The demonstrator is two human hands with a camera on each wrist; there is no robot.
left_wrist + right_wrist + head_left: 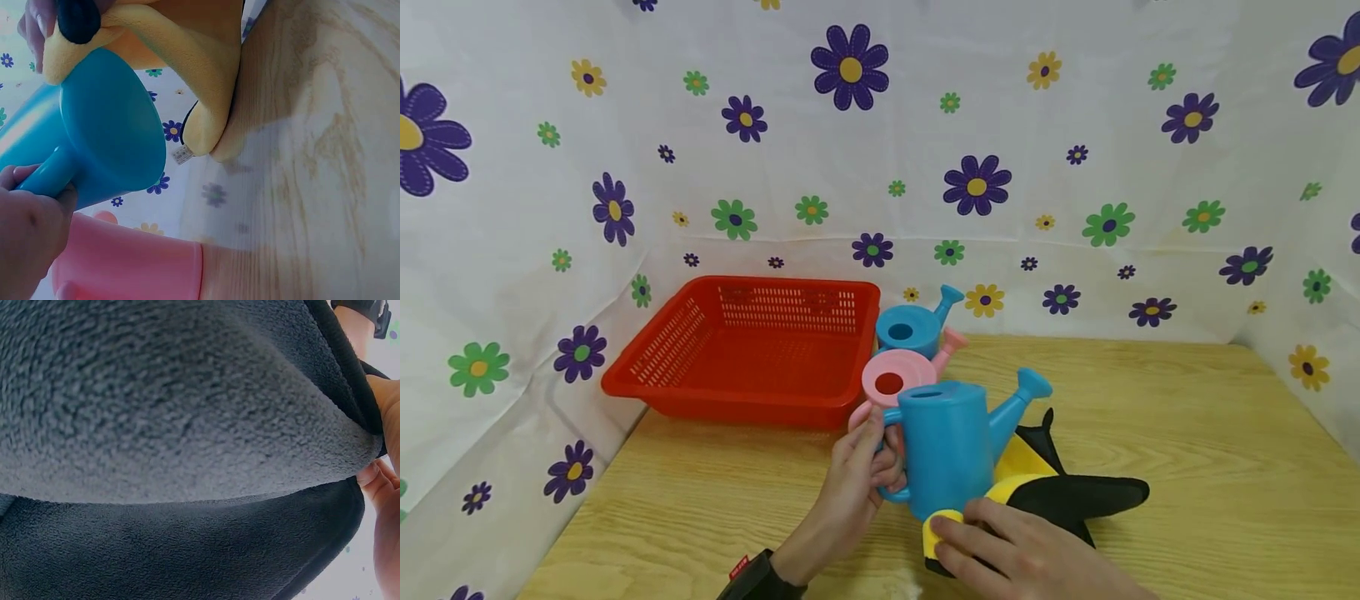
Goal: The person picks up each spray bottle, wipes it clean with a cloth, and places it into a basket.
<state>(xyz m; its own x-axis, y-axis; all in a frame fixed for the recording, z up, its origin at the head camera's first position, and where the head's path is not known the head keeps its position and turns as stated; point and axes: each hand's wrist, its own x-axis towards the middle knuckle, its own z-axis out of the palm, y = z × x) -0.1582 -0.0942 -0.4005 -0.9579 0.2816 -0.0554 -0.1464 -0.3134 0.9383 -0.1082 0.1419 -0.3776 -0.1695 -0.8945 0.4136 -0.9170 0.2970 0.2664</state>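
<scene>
My left hand (pixel 857 475) grips the handle of a light blue toy watering can (pixel 943 450), its spout pointing right. In the left wrist view the can's round base (pixel 115 125) faces the camera. My right hand (pixel 1026 550) holds a plush two-sided cloth (pixel 1090 497), yellow on one face and dark on the other. A folded yellow part of the cloth (pixel 69 53) lies against the can near its base. In the right wrist view the cloth's dark face (pixel 175 419), with its black edging, fills most of the picture.
Behind the held can stand a pink watering can (pixel 917 367) and a second blue one (pixel 921 323), beside a red plastic basket (pixel 745 408). All stand on a wood-grain table (pixel 1210 450). A white flower-print sheet (pixel 910 133) hangs around the back and sides.
</scene>
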